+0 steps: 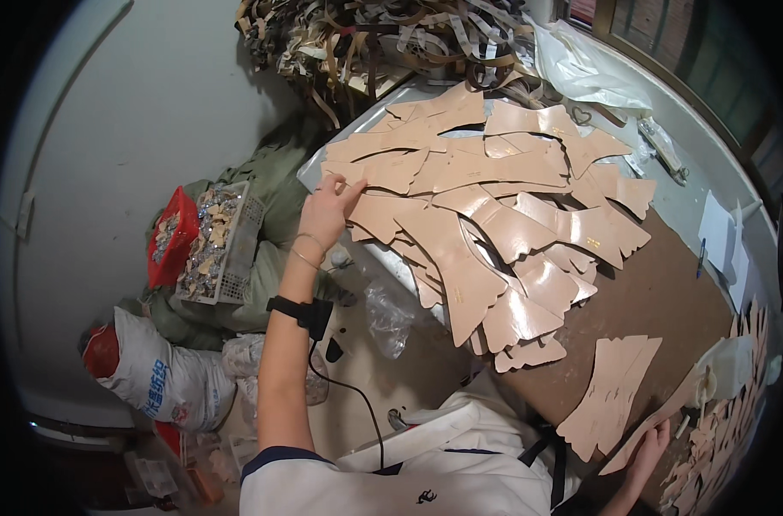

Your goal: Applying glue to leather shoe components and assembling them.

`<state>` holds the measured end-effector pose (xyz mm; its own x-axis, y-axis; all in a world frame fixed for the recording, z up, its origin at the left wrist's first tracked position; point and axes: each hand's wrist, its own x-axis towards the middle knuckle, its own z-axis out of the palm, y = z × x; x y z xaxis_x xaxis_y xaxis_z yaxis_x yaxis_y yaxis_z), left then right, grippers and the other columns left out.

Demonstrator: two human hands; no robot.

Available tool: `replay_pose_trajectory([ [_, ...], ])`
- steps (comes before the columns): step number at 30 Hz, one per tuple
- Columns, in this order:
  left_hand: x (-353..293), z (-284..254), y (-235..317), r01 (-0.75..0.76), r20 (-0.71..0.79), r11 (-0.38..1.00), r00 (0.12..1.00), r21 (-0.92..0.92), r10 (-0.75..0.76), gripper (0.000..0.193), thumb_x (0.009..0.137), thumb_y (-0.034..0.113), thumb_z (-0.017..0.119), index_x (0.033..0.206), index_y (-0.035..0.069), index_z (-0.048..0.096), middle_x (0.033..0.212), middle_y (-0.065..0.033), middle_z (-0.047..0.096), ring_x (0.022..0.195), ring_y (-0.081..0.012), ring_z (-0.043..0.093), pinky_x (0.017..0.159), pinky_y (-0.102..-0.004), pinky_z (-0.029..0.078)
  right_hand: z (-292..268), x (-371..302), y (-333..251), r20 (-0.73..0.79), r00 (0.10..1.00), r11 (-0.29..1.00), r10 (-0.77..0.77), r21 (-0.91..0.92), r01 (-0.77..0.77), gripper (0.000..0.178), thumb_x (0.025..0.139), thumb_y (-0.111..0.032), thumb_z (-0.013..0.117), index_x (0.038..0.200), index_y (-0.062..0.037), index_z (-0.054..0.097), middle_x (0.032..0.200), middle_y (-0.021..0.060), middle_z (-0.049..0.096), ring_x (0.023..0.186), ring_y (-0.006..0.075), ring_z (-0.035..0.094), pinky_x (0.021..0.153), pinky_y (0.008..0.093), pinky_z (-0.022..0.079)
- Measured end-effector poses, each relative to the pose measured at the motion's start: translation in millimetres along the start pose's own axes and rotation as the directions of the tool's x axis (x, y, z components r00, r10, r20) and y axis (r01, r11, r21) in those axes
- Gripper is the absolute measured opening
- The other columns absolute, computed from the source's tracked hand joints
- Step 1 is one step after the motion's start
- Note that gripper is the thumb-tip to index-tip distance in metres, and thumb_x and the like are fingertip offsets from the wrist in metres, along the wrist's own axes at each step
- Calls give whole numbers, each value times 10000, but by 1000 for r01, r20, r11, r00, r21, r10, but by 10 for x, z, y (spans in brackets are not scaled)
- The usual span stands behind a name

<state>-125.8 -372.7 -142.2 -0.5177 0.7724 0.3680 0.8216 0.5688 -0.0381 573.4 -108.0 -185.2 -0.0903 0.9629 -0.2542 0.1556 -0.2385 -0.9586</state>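
Note:
A broad, overlapping pile of beige cut leather pieces [460,232] with scalloped edges lies on the table. My left hand [327,211], arm stretched forward, has its fingers closed on the left edge of one leather piece [379,175] in that pile. At the lower right, my right hand [648,456] holds another beige leather piece [654,423] by its side; part of that hand's grip is hidden. Just left of it, a few more leather pieces [611,391] lie stacked on the brown board [667,297].
Small leather pieces [710,456] cover the right edge. A blue pen [701,258] and white paper [720,232] lie nearby. Tangled strips [391,43] heap at the back. Left of the table stand a white basket [249,236], red container [175,241] and white sack [163,370].

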Motion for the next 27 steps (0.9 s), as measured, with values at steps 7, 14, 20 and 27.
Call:
replay_pose_trajectory([
  [7,174,104,-99,20,143,998,990,-63,-11,411,892,83,557,1239,251,701,1206,-76,620,1101,-284,608,892,-409,522,-37,57,43,43,999,999,-24,-44,26,437,885,81,366,1290,55,528,1188,89,624,1047,163,613,932,283,480],
  [14,898,269,-105,75,-45,962,995,-262,-90,539,859,-20,546,1372,145,569,1106,-86,702,1120,-297,609,959,-461,425,-228,136,213,85,993,995,-82,-57,87,452,888,76,367,1315,61,515,1215,93,619,1073,163,604,947,279,471],
  [20,1053,376,64,87,197,990,978,-110,-65,751,811,-92,485,1509,168,389,1250,14,710,1237,-250,546,1036,-454,289,-174,38,251,50,988,976,-147,-156,153,463,881,64,360,1313,68,527,1211,89,619,1076,155,592,958,272,453],
  [27,1028,290,191,119,42,993,992,-28,-118,678,824,-28,523,1461,193,462,1095,-38,742,1067,-254,638,965,-460,353,-240,-5,124,39,997,975,-70,-210,77,436,879,61,398,1291,57,542,1166,91,628,1067,154,592,945,281,463],
])
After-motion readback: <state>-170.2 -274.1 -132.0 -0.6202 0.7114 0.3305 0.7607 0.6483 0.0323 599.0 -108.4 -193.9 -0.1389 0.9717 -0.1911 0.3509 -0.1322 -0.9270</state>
